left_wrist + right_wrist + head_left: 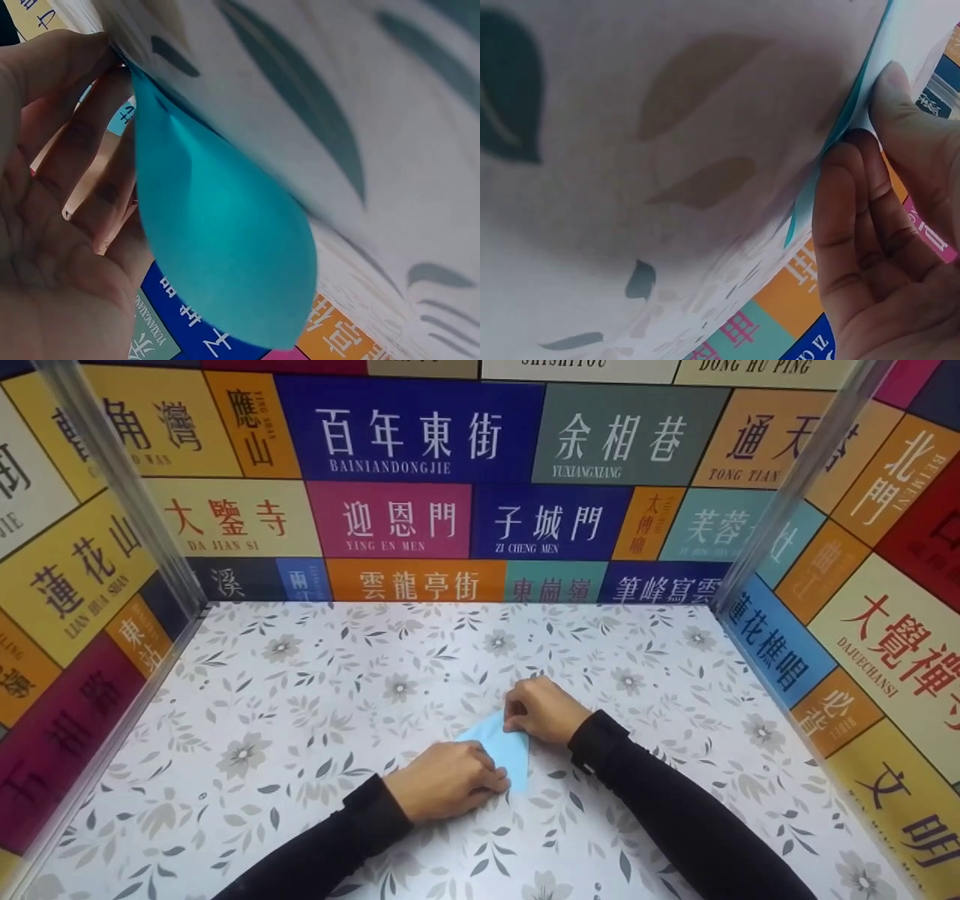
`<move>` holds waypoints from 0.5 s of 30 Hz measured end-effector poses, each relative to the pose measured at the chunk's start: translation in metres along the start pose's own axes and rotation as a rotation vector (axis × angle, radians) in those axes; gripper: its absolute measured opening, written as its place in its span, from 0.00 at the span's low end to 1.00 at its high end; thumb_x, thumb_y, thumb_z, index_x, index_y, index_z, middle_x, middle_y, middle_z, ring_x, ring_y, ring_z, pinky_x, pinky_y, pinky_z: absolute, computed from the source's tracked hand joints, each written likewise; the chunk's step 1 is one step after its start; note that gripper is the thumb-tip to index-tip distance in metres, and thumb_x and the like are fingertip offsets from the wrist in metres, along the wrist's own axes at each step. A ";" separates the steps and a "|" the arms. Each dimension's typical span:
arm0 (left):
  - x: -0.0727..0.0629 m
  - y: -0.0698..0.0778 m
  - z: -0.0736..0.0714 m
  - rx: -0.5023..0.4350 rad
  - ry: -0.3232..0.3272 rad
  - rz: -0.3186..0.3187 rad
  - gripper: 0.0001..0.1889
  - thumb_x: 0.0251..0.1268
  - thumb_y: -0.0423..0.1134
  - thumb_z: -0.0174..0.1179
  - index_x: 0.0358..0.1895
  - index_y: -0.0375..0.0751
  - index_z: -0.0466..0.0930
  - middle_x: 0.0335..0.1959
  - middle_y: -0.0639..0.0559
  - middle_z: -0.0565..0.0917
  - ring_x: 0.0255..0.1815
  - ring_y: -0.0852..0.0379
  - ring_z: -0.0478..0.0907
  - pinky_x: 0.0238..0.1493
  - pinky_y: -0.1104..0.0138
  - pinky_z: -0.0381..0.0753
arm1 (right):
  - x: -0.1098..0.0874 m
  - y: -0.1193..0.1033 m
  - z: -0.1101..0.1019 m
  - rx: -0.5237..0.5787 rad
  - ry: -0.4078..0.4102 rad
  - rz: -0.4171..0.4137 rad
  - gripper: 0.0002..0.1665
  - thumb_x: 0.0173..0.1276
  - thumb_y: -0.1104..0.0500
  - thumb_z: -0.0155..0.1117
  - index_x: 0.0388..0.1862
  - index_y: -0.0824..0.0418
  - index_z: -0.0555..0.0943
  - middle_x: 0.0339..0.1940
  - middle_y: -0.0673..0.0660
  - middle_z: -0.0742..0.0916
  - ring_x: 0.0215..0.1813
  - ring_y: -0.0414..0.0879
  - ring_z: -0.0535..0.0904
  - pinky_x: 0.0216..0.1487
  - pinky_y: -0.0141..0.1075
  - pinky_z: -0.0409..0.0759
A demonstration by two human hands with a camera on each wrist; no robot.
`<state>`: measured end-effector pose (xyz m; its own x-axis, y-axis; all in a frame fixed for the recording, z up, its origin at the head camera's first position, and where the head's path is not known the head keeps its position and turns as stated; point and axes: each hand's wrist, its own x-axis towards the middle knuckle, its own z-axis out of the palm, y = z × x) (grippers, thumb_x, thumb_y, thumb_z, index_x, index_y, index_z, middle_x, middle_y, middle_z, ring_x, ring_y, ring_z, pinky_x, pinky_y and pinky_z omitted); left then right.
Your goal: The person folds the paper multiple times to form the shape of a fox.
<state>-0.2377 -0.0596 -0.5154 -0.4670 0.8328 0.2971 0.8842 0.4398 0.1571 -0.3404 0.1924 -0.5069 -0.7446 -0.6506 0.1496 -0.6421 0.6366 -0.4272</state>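
Observation:
A sheet of light blue paper (511, 751), folded so that its outline comes to points, lies on the flower-patterned tabletop. Over its left and near part is my left hand (448, 781), pinching the near corner between thumb and fingertips. In the left wrist view the paper (225, 240) bulges up in a rounded loop beside that hand. My right hand (546, 709) pinches the far corner with thumb and index finger, its other fingers curled. From the right wrist the paper (851, 105) shows edge-on, low against the table. Both hands cover parts of the paper.
The white tabletop (322, 660) carries a printed grey leaf and flower pattern. Colourful panels with Chinese lettering (390, 519) wall it in at the back, left and right. Clear corner strips (787, 502) join the walls.

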 end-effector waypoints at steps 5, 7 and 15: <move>0.000 -0.001 -0.001 -0.026 -0.013 -0.002 0.07 0.83 0.42 0.73 0.51 0.57 1.00 0.43 0.59 0.97 0.53 0.54 0.94 0.57 0.59 0.96 | 0.000 0.001 0.000 -0.032 0.025 -0.009 0.10 0.68 0.56 0.91 0.32 0.56 0.94 0.29 0.51 0.93 0.31 0.38 0.81 0.38 0.34 0.82; 0.000 -0.001 -0.002 -0.034 -0.017 -0.007 0.07 0.83 0.42 0.72 0.51 0.57 1.00 0.41 0.59 0.97 0.50 0.55 0.93 0.53 0.59 0.96 | 0.000 0.002 0.000 -0.041 0.040 -0.012 0.11 0.68 0.56 0.90 0.32 0.56 0.93 0.29 0.51 0.93 0.32 0.40 0.82 0.39 0.35 0.83; 0.000 0.001 -0.003 -0.068 -0.020 -0.019 0.09 0.85 0.40 0.71 0.52 0.55 1.01 0.42 0.57 0.98 0.54 0.52 0.95 0.58 0.57 0.96 | 0.001 0.000 0.004 -0.051 0.069 -0.004 0.12 0.70 0.56 0.89 0.33 0.58 0.92 0.30 0.53 0.94 0.32 0.42 0.83 0.40 0.36 0.83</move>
<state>-0.2367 -0.0603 -0.5120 -0.4826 0.8316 0.2747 0.8731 0.4321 0.2260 -0.3409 0.1903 -0.5101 -0.7519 -0.6238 0.2132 -0.6520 0.6556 -0.3809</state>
